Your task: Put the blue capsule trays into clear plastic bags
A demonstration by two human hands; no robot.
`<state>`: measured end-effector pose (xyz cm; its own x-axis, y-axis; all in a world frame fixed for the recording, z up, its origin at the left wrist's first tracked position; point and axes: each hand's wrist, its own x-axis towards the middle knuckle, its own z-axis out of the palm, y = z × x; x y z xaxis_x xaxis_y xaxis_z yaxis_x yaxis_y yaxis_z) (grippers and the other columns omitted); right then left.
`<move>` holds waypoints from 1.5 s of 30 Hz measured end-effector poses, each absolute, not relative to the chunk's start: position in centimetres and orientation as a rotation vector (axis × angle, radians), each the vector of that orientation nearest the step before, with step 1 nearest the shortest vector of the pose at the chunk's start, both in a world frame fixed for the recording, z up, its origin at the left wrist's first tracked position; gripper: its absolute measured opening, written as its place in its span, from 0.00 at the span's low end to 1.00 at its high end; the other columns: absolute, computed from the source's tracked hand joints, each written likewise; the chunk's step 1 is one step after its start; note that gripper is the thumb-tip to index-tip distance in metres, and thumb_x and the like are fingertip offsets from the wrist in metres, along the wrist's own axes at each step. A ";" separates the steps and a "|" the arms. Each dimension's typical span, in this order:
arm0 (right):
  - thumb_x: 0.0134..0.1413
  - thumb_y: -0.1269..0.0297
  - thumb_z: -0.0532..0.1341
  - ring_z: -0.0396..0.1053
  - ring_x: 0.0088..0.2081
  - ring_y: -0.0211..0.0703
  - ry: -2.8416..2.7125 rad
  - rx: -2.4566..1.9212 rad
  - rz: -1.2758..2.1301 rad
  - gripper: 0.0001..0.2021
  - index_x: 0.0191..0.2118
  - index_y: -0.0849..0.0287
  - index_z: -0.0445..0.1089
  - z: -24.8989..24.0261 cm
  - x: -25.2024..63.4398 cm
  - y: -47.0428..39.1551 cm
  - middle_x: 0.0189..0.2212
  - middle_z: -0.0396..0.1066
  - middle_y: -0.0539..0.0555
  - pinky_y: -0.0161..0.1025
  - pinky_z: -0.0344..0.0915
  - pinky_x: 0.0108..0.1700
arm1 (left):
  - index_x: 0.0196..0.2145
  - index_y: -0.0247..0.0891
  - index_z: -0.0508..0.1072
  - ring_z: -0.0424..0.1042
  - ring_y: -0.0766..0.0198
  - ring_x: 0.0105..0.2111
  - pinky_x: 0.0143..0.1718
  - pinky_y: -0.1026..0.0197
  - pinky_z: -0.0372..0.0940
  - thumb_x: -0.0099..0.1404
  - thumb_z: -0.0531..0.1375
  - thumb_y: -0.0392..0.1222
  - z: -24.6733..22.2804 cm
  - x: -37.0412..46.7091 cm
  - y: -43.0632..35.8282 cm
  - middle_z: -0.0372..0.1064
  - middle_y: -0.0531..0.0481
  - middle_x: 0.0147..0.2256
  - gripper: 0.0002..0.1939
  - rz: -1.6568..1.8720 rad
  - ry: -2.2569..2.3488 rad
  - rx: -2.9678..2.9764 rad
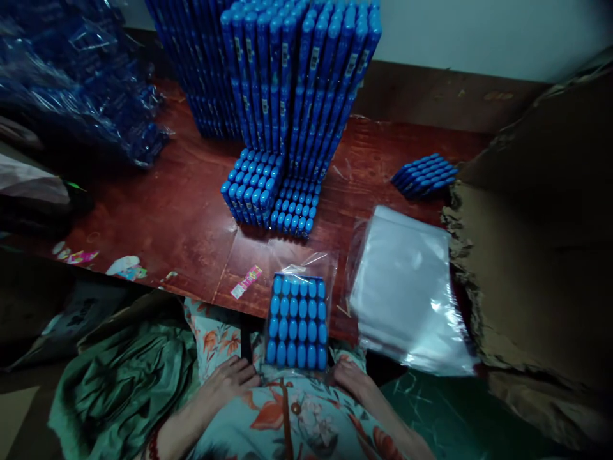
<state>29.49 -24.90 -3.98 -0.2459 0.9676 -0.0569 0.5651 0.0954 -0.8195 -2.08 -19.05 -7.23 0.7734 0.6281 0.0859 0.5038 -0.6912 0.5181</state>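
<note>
A clear plastic bag [331, 271] lies over the table's near edge, in front of my body. Inside it is a block of blue, rounded-end pieces [297, 319] packed in even rows. My left hand [233, 378] is at the bag's near left corner, its fingers curled in and closed on the plastic. At the near right corner, my right hand [350, 375] is closed too, with its fingertips partly hidden against the bag and my floral clothing. To the right lies a stack of flat clear bags [405, 287].
Tall stacks of blue packs [297, 83] stand at the back of the reddish table [191, 217], shorter blocks [251, 185] before them. Another blue block [426, 176] sits near an open cardboard box [531, 255]. Wrapped blue packs [81, 76] are piled at left. A pink label [246, 282] lies nearby.
</note>
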 end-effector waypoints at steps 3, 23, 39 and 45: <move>0.64 0.59 0.51 0.67 0.30 0.38 -1.831 -1.467 1.216 0.13 0.30 0.55 0.65 -1.0 29.7 -23.1 0.27 0.68 0.49 0.34 0.64 0.32 | 0.32 0.45 0.71 0.70 0.59 0.30 0.38 0.58 0.62 0.63 0.49 0.36 -3.4 -1.3 -17.1 0.74 0.50 0.29 0.12 0.319 0.834 2.522; 0.56 0.59 0.59 0.73 0.32 0.41 -1.301 -1.089 0.482 0.09 0.30 0.56 0.62 12.4 29.5 -2.6 0.30 0.72 0.51 0.39 0.70 0.34 | 0.26 0.36 0.70 0.70 0.64 0.33 0.39 0.61 0.63 0.63 0.59 0.45 12.6 6.5 1.8 0.72 0.50 0.31 0.12 1.471 0.939 1.943; 0.59 0.66 0.56 0.66 0.47 0.49 -1.546 -1.224 -0.526 0.09 0.46 0.54 0.67 13.4 27.3 -0.2 0.43 0.70 0.57 0.50 0.60 0.51 | 0.29 0.32 0.75 0.76 0.62 0.33 0.45 0.56 0.68 0.53 0.66 0.49 11.2 10.5 2.2 0.77 0.46 0.30 0.15 1.583 0.695 0.831; 0.63 0.70 0.52 0.63 0.48 0.46 -2.154 -1.011 -0.888 0.12 0.48 0.56 0.68 14.4 22.8 1.0 0.43 0.72 0.55 0.46 0.53 0.53 | 0.29 0.33 0.77 0.73 0.66 0.29 0.38 0.63 0.68 0.55 0.64 0.46 10.7 10.3 2.5 0.76 0.50 0.28 0.11 1.701 0.803 0.977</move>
<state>22.81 0.95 14.41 -0.5348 0.4181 0.7343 0.8141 0.4877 0.3152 10.35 2.52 10.75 -0.1985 0.9503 0.2396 -0.4188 -0.3033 0.8559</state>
